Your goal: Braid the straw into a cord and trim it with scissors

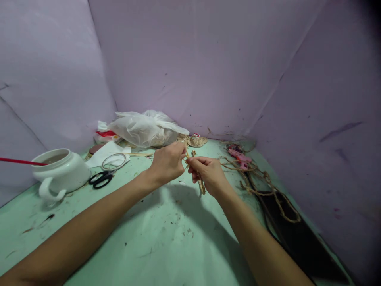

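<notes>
Over the middle of the table, my left hand is closed in a fist-like grip on a thin straw-coloured fibre strand. Close beside it, my right hand pinches the same strand between thumb and fingers. A short braided fibre cord hangs below the right hand's fingers, and part of it is hidden by that hand. Whether the strand and the braid are one piece I cannot tell. Just behind the hands lies a round, flat woven fibre piece with a small red-and-white bit on top.
On the left of the green table stand a white pot with a red stick in it, black-handled scissors and a wire ring. A plastic bag lies behind. To the right are a pink glue gun, tangled cords and a black board.
</notes>
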A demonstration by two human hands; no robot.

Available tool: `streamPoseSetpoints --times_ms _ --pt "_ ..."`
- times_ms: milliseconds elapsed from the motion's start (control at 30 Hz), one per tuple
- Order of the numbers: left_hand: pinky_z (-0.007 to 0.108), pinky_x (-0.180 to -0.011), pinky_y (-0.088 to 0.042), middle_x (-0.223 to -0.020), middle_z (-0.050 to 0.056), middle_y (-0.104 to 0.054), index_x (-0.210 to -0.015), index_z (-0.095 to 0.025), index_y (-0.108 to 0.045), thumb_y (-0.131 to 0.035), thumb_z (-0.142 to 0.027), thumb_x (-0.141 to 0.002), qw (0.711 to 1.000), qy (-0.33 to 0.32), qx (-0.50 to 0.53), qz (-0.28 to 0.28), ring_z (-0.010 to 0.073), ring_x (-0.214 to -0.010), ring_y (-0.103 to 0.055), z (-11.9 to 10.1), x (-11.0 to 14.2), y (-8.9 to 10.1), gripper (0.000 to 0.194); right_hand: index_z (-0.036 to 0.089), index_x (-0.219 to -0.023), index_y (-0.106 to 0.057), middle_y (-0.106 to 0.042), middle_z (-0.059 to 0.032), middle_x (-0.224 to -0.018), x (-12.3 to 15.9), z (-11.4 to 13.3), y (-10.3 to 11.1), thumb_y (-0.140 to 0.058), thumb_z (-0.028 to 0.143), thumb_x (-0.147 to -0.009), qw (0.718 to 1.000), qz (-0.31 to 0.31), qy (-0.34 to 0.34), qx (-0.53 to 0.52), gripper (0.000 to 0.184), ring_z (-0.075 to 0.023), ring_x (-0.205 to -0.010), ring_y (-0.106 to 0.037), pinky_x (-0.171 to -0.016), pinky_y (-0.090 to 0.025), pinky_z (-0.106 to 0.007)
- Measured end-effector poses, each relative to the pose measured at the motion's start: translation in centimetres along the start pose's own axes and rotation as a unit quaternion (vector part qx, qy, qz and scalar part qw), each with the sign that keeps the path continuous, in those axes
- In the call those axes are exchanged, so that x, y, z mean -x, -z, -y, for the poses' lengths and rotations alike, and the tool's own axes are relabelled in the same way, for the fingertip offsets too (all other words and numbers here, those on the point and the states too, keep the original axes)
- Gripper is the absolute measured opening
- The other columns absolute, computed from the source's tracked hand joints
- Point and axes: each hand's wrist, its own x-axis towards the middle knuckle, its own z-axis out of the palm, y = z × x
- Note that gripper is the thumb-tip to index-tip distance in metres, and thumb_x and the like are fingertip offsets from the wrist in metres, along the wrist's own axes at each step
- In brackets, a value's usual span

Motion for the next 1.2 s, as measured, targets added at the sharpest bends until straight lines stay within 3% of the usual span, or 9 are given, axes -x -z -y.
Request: streamPoseSetpoints --times_ms 367,433,500,533,633,767,967,1133,1200 --pt "0.027 -0.05 -0.025 -0.075 0.005 -0.054 -0.074 -0.016 -0.049 -0.04 -0.01 -0.07 0.992 -0.003 -0.117 -0.049 0.0163 -0.064 -0.049 0.7 -0.3 0.8 0.011 0.011 -0.062 -0.064 -0.056 -0.0003 -0.051 0.0 0.1 0.5 -0.063 0.03 -0.062 1.0 0.018 -0.014 -0.016 0.019 -0.004 -0.038 -0.035 -0.032 -0.018 -0.018" --pt "0.026 -0.049 -0.026 -0.073 0.005 -0.054 -0.071 -0.016 -0.048 -0.041 -0.011 -0.07 0.997 0.012 -0.056 -0.054 0.0153 -0.063 -0.048 0.7 -0.5 0.9 0.009 0.011 -0.062 -0.064 -0.055 -0.0004 -0.051 0.0 0.0 0.7 -0.062 0.03 -0.062 0.999 0.026 -0.012 -0.019 0.02 -0.0035 -0.038 -0.031 -0.033 -0.016 -0.019" --pt "0.023 -0.047 -0.028 -0.061 0.002 -0.051 -0.065 -0.016 -0.046 -0.043 -0.014 -0.071 0.992 0.063 0.109 -0.022 0.0118 -0.055 -0.047 0.7 -0.8 0.9 0.007 0.01 -0.064 -0.064 -0.055 -0.0002 -0.052 -0.1 -0.1 1.0 -0.063 0.03 -0.062 0.997 0.056 -0.026 -0.04 0.02 -0.0028 -0.038 -0.027 -0.034 -0.013 -0.019" --pt "0.021 -0.045 -0.028 -0.053 -0.001 -0.048 -0.063 -0.017 -0.044 -0.044 -0.016 -0.072 0.972 0.098 0.215 0.009 0.0098 -0.048 -0.044 0.6 -0.9 1.0 0.009 0.011 -0.066 -0.064 -0.055 0.0001 -0.053 -0.1 -0.2 1.1 -0.063 0.031 -0.062 0.994 0.078 -0.04 -0.058 0.021 -0.0025 -0.038 -0.025 -0.034 -0.012 -0.019" --pt "0.017 -0.036 -0.023 -0.039 -0.006 -0.04 -0.063 -0.017 -0.043 -0.047 -0.019 -0.072 0.862 0.19 0.462 0.083 0.0056 -0.035 -0.036 0.3 -1.2 1.0 0.01 0.012 -0.069 -0.063 -0.053 0.0019 -0.054 -0.2 -0.4 1.3 -0.064 0.03 -0.06 0.983 0.126 -0.076 -0.105 0.021 -0.0017 -0.037 -0.022 -0.035 -0.009 -0.019" --pt "0.014 -0.031 -0.018 -0.043 -0.006 -0.043 -0.059 -0.015 -0.043 -0.054 -0.013 -0.065 0.808 0.252 0.528 0.069 0.0018 -0.03 -0.034 0.0 -1.3 1.1 0.012 0.013 -0.063 -0.058 -0.051 0.0038 -0.051 -0.3 -0.5 1.2 -0.069 0.027 -0.056 0.988 0.086 -0.072 -0.108 0.019 -0.0007 -0.036 -0.022 -0.035 -0.009 -0.018" --pt "0.013 -0.031 -0.016 -0.053 -0.003 -0.047 -0.066 -0.014 -0.047 -0.054 -0.012 -0.059 0.712 0.309 0.611 0.155 0.0005 -0.034 -0.031 1.2 -1.8 1.8 0.011 0.012 -0.062 -0.057 -0.052 0.0031 -0.05 -0.5 -0.8 1.3 -0.069 0.025 -0.056 0.991 0.065 -0.06 -0.101 0.019 -0.0006 -0.036 -0.025 -0.034 -0.01 -0.018" --pt "0.015 -0.033 -0.018 -0.049 -0.002 -0.046 -0.068 -0.013 -0.052 -0.051 -0.011 -0.055 0.725 0.321 0.594 0.133 0.0037 -0.037 -0.035 2.0 -2.0 2.1 0.013 0.013 -0.072 -0.058 -0.055 0.0015 -0.056 -0.5 -0.8 1.3 -0.066 0.028 -0.059 0.986 0.085 -0.065 -0.127 0.022 -0.0016 -0.038 -0.026 -0.035 -0.011 -0.017" --pt "0.017 -0.034 -0.019 -0.043 -0.002 -0.044 -0.061 -0.013 -0.055 -0.049 -0.01 -0.054 0.764 0.31 0.554 0.115 0.0051 -0.036 -0.035 2.1 -2.0 2.1 0.009 0.014 -0.077 -0.058 -0.057 0.001 -0.056 -0.5 -0.8 1.4 -0.064 0.029 -0.06 0.981 0.093 -0.075 -0.156 0.024 -0.0027 -0.038 -0.027 -0.035 -0.011 -0.017"
